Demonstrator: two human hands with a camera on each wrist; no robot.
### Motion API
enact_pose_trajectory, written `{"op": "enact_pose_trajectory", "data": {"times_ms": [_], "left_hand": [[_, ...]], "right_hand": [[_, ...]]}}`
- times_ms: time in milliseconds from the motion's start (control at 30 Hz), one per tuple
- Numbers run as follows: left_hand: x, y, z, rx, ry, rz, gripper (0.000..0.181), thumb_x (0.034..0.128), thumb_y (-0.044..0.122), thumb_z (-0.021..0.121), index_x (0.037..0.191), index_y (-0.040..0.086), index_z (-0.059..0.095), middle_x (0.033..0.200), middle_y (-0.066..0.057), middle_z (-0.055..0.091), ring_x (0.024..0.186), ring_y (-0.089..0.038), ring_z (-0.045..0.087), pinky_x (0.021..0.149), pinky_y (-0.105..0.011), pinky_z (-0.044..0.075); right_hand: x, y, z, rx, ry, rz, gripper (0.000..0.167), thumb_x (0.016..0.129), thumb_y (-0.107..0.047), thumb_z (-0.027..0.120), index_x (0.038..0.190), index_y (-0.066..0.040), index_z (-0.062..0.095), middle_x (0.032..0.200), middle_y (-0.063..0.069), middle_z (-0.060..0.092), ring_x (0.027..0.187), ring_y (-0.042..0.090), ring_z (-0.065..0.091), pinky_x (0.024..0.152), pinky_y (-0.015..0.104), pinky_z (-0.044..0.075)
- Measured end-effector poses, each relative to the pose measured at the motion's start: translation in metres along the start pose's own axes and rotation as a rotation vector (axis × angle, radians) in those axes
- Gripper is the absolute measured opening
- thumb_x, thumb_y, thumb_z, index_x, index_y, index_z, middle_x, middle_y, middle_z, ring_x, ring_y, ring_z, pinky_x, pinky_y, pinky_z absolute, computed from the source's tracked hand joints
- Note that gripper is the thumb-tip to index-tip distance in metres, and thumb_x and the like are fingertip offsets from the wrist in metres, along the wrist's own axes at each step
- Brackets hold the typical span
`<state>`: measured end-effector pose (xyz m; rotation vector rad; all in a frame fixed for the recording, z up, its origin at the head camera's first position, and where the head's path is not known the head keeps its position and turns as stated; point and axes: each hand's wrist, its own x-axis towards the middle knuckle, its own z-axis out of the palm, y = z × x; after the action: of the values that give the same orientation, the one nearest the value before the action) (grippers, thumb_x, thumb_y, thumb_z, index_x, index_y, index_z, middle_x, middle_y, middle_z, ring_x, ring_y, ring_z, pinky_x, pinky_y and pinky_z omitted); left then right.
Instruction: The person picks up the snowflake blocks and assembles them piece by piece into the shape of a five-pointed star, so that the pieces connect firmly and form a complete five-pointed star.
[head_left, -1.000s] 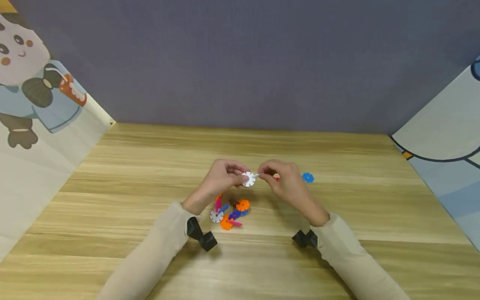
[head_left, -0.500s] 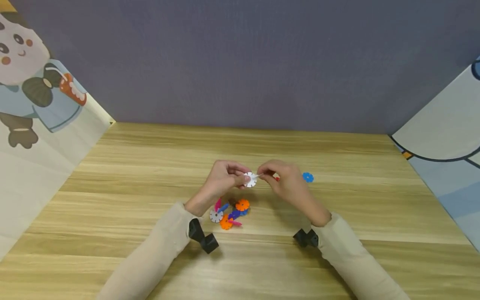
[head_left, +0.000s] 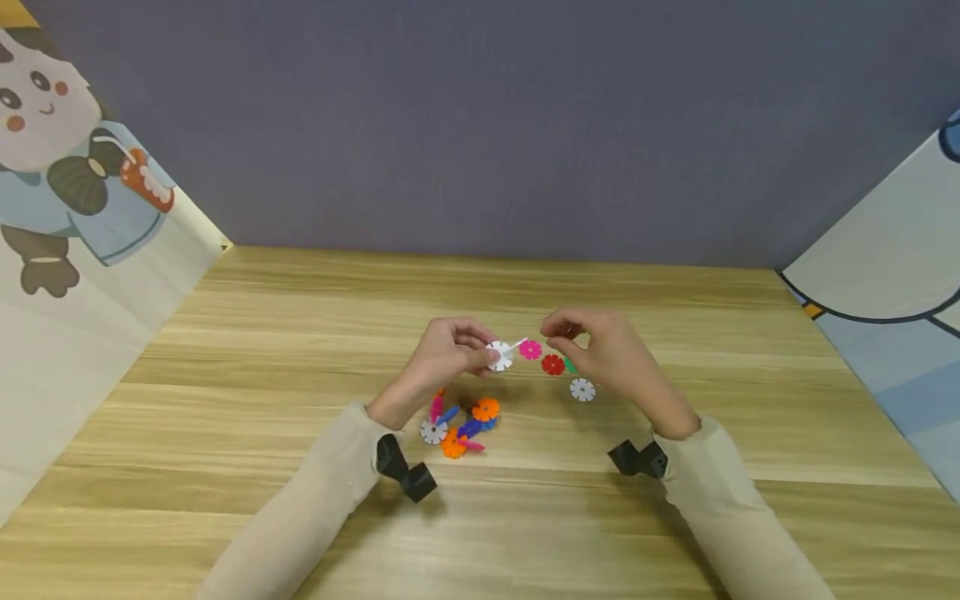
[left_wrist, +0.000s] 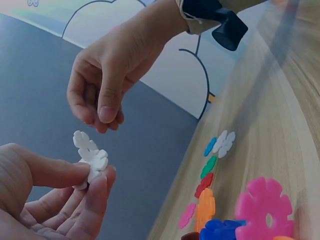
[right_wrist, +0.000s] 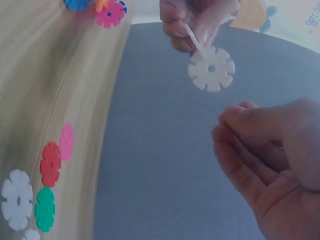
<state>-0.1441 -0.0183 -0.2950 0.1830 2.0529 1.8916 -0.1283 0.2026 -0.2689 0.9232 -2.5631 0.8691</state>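
My left hand [head_left: 448, 352] pinches a white slotted flower-shaped disc [head_left: 499, 357] between thumb and fingers, above the table. A second white disc [right_wrist: 212, 77] is slotted into it at an angle and juts out towards the right; the left wrist view shows the joined pair of discs [left_wrist: 91, 156] from the side. My right hand [head_left: 603, 346] hovers a little to the right, apart from the pair, with fingers loosely curled and nothing seen between them. Beneath it on the table lie pink [head_left: 530, 349], red [head_left: 553, 365], green [head_left: 570, 365] and white [head_left: 582, 390] loose discs, the green partly hidden.
Nearer to me, below the left hand, sits a cluster of joined discs in orange [head_left: 486, 409], blue, pink and white. A blue disc [left_wrist: 210, 146] lies by the loose ones, covered by the right hand in the head view. A grey panel [head_left: 495, 125] stands behind the wooden table [head_left: 300, 317].
My right hand has let go of the second white disc and moved right, uncovering the pink, red and white discs and covering the blue one. The left hand stays nearly still.
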Motion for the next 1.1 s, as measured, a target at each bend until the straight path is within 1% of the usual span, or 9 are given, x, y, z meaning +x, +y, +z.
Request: {"op": "enact_pose_trajectory", "data": {"times_ms": [100,233,333,433,567,667,800,933,1100], "left_hand": [[0.0,0.001,0.0,-0.015,0.002,0.004,0.017,0.0814,-0.009,0.066,0.098,-0.011,0.062,0.075,-0.007,0.066,0.066,-0.02,0.065,0.076,-0.048,0.057],[-0.004,0.002,0.0,-0.038,-0.004,0.009,0.017,0.081,-0.011,0.065,0.097,-0.011,0.06,0.074,-0.006,0.065,0.065,-0.019,0.066,0.075,-0.047,0.057],[-0.006,0.002,-0.001,-0.021,-0.002,0.018,0.016,0.0807,-0.009,0.066,0.095,-0.009,0.06,0.073,-0.004,0.066,0.065,-0.02,0.066,0.074,-0.046,0.057],[-0.008,0.001,-0.002,0.013,-0.001,0.039,0.014,0.0807,-0.007,0.067,0.093,-0.007,0.061,0.071,-0.003,0.067,0.067,-0.021,0.066,0.073,-0.044,0.057],[-0.011,0.001,-0.003,0.022,-0.011,0.046,0.013,0.0808,-0.007,0.067,0.091,-0.005,0.06,0.071,-0.003,0.066,0.07,-0.027,0.066,0.075,-0.046,0.056],[-0.012,0.001,-0.005,0.009,-0.024,0.042,0.013,0.0807,-0.008,0.066,0.09,-0.004,0.058,0.07,-0.003,0.066,0.072,-0.031,0.066,0.078,-0.049,0.056],[-0.012,0.002,-0.006,-0.006,-0.037,0.046,0.015,0.0802,-0.009,0.065,0.09,-0.003,0.056,0.07,-0.003,0.064,0.071,-0.03,0.066,0.078,-0.049,0.056],[-0.011,0.002,-0.006,-0.027,-0.037,0.044,0.017,0.0796,-0.011,0.065,0.09,-0.003,0.054,0.072,-0.004,0.062,0.07,-0.027,0.066,0.078,-0.049,0.056],[-0.011,0.003,-0.005,-0.058,-0.04,0.039,0.017,0.0795,-0.013,0.063,0.09,-0.003,0.054,0.073,-0.005,0.061,0.072,-0.026,0.065,0.078,-0.048,0.056]], "right_hand": [[-0.001,0.003,-0.003,-0.01,0.003,0.007,0.014,0.079,0.006,0.071,0.09,-0.003,0.069,0.085,0.008,0.071,0.075,0.019,0.067,0.069,0.034,0.056],[-0.003,0.001,-0.008,-0.006,-0.038,0.05,0.015,0.08,0.006,0.071,0.092,-0.003,0.069,0.087,0.01,0.071,0.077,0.02,0.067,0.071,0.036,0.056],[-0.005,0.0,-0.015,-0.02,-0.061,0.087,0.015,0.081,0.006,0.07,0.093,-0.003,0.068,0.088,0.01,0.071,0.078,0.021,0.066,0.073,0.037,0.056],[-0.008,0.0,-0.022,-0.058,-0.047,0.101,0.015,0.08,0.006,0.07,0.091,-0.003,0.068,0.086,0.008,0.071,0.077,0.02,0.066,0.071,0.037,0.056],[-0.013,-0.001,-0.026,-0.08,-0.05,0.115,0.015,0.079,0.007,0.071,0.091,-0.002,0.068,0.085,0.011,0.07,0.076,0.022,0.067,0.069,0.037,0.056],[-0.016,0.0,-0.026,-0.083,-0.098,0.143,0.016,0.079,0.007,0.069,0.093,0.0,0.068,0.087,0.013,0.07,0.077,0.025,0.068,0.07,0.039,0.057],[-0.023,0.007,-0.022,-0.091,-0.186,0.187,0.018,0.08,0.007,0.069,0.097,0.002,0.069,0.091,0.015,0.07,0.079,0.026,0.066,0.07,0.04,0.057],[-0.032,0.017,-0.014,-0.084,-0.278,0.261,0.019,0.08,0.004,0.069,0.099,0.003,0.07,0.093,0.015,0.07,0.079,0.024,0.064,0.069,0.037,0.056],[-0.042,0.028,-0.005,-0.075,-0.344,0.328,0.021,0.078,0.003,0.072,0.098,0.005,0.068,0.089,0.013,0.068,0.078,0.022,0.062,0.067,0.033,0.054]]}}
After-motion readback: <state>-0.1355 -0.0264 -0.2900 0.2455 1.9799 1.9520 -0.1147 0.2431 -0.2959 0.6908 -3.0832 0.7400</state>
